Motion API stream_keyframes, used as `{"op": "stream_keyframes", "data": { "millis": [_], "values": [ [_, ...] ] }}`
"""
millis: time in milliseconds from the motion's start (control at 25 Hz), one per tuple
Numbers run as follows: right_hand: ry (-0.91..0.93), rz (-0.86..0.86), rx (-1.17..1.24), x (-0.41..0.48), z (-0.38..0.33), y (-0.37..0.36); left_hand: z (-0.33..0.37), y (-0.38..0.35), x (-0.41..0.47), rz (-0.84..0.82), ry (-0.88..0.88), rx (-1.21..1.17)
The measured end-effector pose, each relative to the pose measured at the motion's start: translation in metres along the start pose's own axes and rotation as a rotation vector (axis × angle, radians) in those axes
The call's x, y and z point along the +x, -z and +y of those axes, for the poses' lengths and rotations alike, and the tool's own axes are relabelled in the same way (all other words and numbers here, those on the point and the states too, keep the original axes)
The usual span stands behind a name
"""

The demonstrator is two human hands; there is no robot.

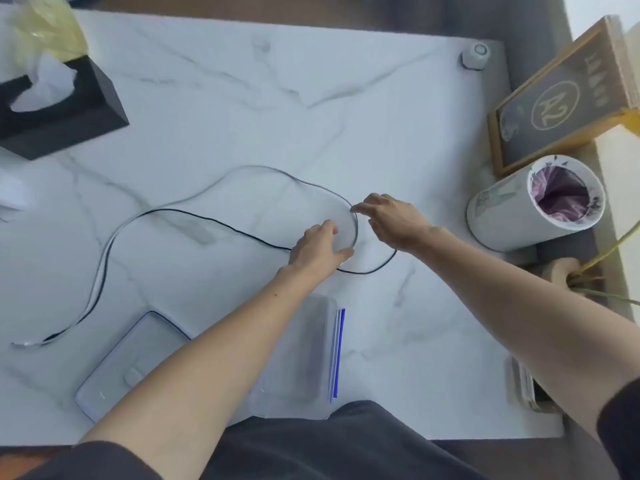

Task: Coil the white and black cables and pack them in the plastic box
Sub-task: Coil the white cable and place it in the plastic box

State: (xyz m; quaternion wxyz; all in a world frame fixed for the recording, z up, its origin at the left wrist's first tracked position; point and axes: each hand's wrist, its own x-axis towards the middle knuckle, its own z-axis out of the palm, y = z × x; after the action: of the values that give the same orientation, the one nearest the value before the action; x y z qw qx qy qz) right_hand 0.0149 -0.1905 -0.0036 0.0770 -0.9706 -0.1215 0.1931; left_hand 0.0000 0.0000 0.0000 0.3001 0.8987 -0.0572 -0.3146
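A white cable [256, 168] and a black cable [207, 220] lie spread over the marble table [277, 81], running together at the left down to their ends near the front left. Both curve into a loop at the middle right. My left hand [317, 247] rests on the loop's near side, fingers closed over the cables. My right hand [391, 220] pinches the white cable at the loop's right edge. The clear plastic box [304, 348] sits near the front edge under my left forearm, with its lid [138, 358] lying beside it on the left.
A black tissue box [69, 112] stands at the back left. A white bin with a purple liner [540, 202] and a framed sign [561, 98] are at the right. A small white cylinder [476, 55] sits at the back right corner.
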Motion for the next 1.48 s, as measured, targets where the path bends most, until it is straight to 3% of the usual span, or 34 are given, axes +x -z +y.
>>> {"op": "stream_keyframes", "data": {
  "millis": [240,520,760,960,1160,1320,1480],
  "values": [
    [-0.024,-0.099,0.012,0.021,0.015,-0.021,0.008,-0.029,0.023,-0.039,-0.006,0.16],
    [0.0,-0.006,0.07,0.032,0.019,-0.041,0.003,-0.041,0.039,-0.022,-0.031,0.27],
    [-0.015,0.069,0.055,0.037,0.024,-0.039,-0.001,-0.032,0.037,-0.14,-0.091,0.235],
    [-0.057,0.219,0.198,0.025,0.015,-0.028,0.004,0.001,0.022,-0.13,-0.084,0.055],
    [-0.047,0.446,0.516,0.007,-0.018,0.009,0.013,0.046,-0.014,-0.074,-0.134,-0.212],
    [0.009,0.551,0.698,-0.014,-0.059,0.048,0.015,0.093,-0.058,-0.315,-0.112,-0.835],
    [-0.022,0.635,0.956,-0.029,-0.11,0.084,0.013,0.133,-0.108,-0.503,-0.252,-1.144]
  ]
}}
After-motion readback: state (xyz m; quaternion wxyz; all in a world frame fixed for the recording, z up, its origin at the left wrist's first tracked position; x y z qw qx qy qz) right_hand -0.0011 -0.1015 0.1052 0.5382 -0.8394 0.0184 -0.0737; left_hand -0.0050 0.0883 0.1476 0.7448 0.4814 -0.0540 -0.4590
